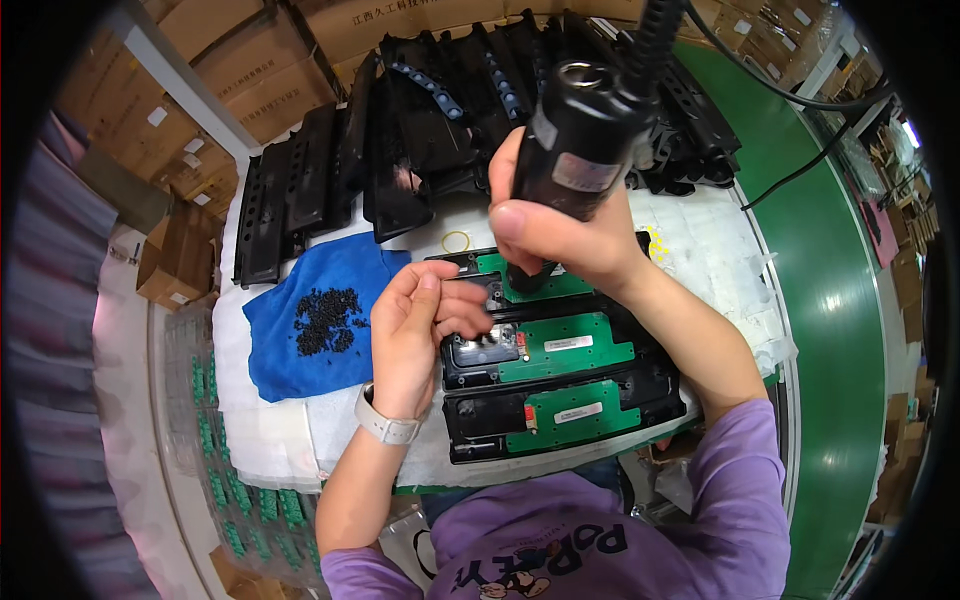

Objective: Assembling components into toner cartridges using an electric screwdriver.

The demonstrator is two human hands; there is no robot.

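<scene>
My right hand (560, 235) grips a black electric screwdriver (580, 140) that hangs on a coiled cord, its tip down on the upper green circuit board (525, 285). Three black plastic housings with green boards (570, 345) lie side by side on white foam. My left hand (420, 325), with a white wristwatch, hovers at the left end of the housings, fingers pinched together, seemingly on small screws that I cannot make out. A pile of small black screws (325, 320) lies on a blue cloth (300, 340) left of it.
Stacked black plastic housings (420, 130) fill the back of the table. Cardboard boxes (250, 70) stand behind and at left. A green conveyor belt (835, 300) runs on the right. Trays of green parts (225, 480) sit low left. A yellow rubber band (456, 241) lies on the foam.
</scene>
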